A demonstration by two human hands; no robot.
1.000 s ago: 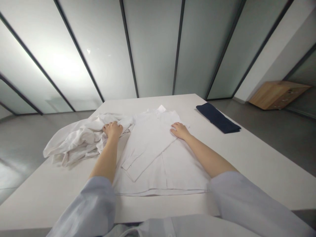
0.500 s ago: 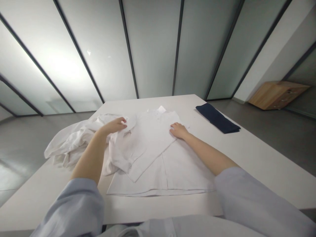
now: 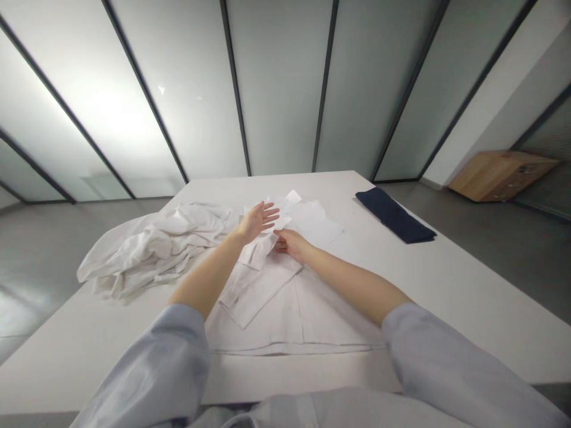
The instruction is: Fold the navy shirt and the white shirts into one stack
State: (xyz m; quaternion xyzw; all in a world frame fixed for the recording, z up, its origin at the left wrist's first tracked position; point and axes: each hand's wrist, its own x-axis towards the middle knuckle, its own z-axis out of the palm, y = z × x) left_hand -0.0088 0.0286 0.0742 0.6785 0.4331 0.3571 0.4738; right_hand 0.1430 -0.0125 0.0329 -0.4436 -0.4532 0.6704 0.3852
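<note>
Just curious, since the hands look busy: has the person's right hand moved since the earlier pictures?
Yes: the right hand has moved leftward over the white shirt, away from the folded navy cloth.

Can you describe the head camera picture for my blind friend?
A person's right hand rests on a white shirt lying flat on a white table, with the open left hand beside it. A crumpled white cloth and a folded navy cloth lie nearby.

The person wears a loose, long-sleeved shirt (image 3: pixel 339 411) of pale grey-blue fabric, softly creased. The wide left sleeve (image 3: pixel 149 371) and right sleeve (image 3: pixel 446 368) end about the elbows, leaving the forearms bare down to the left hand (image 3: pixel 256 221) and right hand (image 3: pixel 289 245). A stitched placket (image 3: pixel 307 409) runs down the shirt's front.
</note>
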